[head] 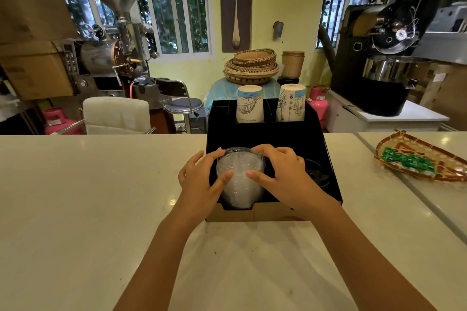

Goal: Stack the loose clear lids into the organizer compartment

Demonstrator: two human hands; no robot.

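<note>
A tall stack of clear lids [238, 179] stands in the front left compartment of the black organizer [273, 134] on the pale counter. My left hand [199, 179] grips the stack's left side, thumb on its front. My right hand [280, 174] holds the right side, fingers curled over the top rim. The front right compartment holds dark lids [317, 171], partly hidden by my right hand. Two stacks of printed paper cups [249, 103] stand upside down in the organizer's rear slots.
A woven tray with green packets [417, 161] lies on the counter at the right. A seam between counter slabs [404, 184] runs near it. Behind the counter are a white chair [116, 113], coffee roasting machines and stacked baskets.
</note>
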